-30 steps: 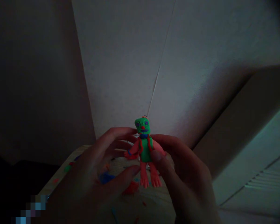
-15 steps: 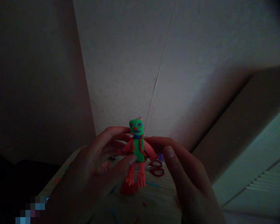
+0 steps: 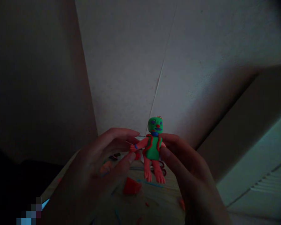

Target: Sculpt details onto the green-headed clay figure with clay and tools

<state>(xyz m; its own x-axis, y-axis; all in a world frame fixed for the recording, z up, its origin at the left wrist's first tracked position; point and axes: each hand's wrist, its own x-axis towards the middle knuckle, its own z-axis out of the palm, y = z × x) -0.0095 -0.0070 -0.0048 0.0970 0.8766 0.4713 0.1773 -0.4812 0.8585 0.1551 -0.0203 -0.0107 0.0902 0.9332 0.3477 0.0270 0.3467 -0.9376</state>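
Note:
A modelling clay figure (image 3: 153, 148) is held upright above the table. It has a green head with purple eyes, a red nose and purple lips, a blue neck, a green torso edged in red, and pink limbs. My right hand (image 3: 189, 168) grips it at the side, thumb on the torso's edge and fingers behind. On the other side, my left hand (image 3: 98, 162) curves around the figure's outstretched arm, thumb and fingers apart. The left thumb tip is close to the figure's small hand; whether they touch is unclear. A thin wire-like line shows near the left fingertips.
Below is a wooden table (image 3: 159, 200) with red-handled scissors (image 3: 163, 172), a red clay piece (image 3: 131, 186), a blue stick tool (image 3: 152, 183) and several clay scraps. A pale wall (image 3: 126, 78) rises behind it. A light panelled surface (image 3: 259, 175) stands at right.
The figure has shifted right and turned slightly. My right thumb has closed onto its torso, while my left thumb has come off the torso.

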